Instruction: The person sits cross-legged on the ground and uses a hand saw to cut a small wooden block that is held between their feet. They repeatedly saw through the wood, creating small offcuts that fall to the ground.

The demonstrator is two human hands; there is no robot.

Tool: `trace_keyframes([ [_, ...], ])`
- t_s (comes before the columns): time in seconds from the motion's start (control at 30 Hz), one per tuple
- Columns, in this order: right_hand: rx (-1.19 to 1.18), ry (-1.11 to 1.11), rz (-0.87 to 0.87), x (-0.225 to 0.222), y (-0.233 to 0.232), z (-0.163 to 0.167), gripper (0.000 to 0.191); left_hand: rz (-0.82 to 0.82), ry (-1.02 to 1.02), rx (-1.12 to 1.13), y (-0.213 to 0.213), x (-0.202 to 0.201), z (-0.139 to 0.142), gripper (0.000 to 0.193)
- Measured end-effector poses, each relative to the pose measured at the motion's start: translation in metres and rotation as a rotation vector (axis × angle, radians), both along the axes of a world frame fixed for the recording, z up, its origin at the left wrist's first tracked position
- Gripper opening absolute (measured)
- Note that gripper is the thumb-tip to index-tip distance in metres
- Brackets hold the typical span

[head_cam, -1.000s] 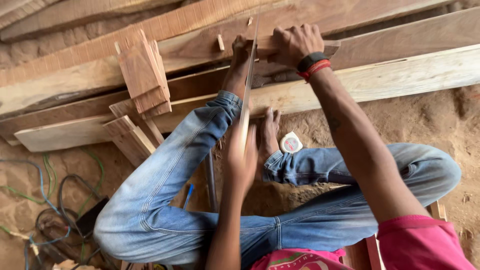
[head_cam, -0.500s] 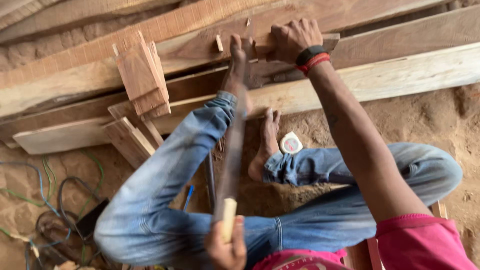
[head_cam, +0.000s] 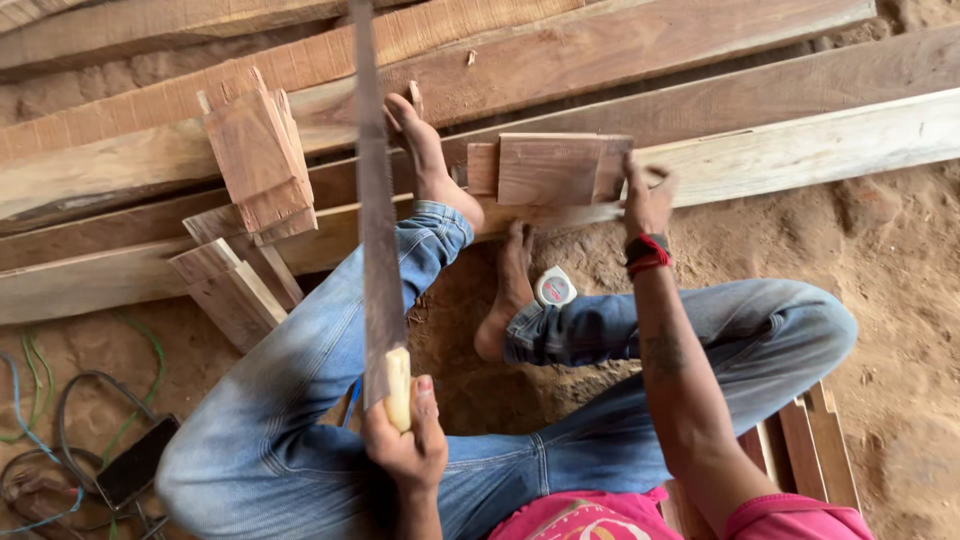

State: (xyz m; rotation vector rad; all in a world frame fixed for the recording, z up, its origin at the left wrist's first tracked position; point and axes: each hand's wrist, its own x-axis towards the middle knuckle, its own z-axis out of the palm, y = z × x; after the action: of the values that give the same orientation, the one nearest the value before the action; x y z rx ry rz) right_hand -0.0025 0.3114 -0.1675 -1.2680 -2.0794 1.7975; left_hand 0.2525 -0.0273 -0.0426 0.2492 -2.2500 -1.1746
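Up swings the long saw blade (head_cam: 372, 190) since a moment ago: it now stands up the middle of the view from the pale handle (head_cam: 399, 387) to past the top edge, where half a second back it lay lower along the leg. And the right hand (head_cam: 648, 198) has slid off to the right along the planks, uncovering a short wood block (head_cam: 560, 168) that it was on top of before. No container shows anywhere here, just timber on sandy ground. Left arm comes up from the bottom edge, bent close to the body, and the left hand (head_cam: 408, 445) is wrapped tight round the saw's pale handle, thumb up along it. Right arm reaches out long and straight over the knee, a red and black band at the wrist; that hand rests on the right end of the block, fingers curled at its edge. The block lies flat across a long pale plank (head_cam: 800, 150), with the bare left foot (head_cam: 430, 160) planted just beside its left end. A round tape measure (head_cam: 555, 288) sits on the sand by the other foot. Loose offcuts (head_cam: 250, 160) lean on the boards to the left.
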Motion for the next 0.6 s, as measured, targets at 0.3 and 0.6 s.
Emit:
trace_keyframes([
  [0.3, 0.064, 0.159, 0.154, 0.026, -0.022, -0.038, 0.059, -0.091, -0.115, 0.031, -0.004, 0.012, -0.009, 0.028],
  [0.6, -0.351, 0.567, 0.113, 0.009, -0.017, 0.004, 0.044, -0.184, -0.061, 0.132, 0.001, 0.000, 0.001, 0.029],
])
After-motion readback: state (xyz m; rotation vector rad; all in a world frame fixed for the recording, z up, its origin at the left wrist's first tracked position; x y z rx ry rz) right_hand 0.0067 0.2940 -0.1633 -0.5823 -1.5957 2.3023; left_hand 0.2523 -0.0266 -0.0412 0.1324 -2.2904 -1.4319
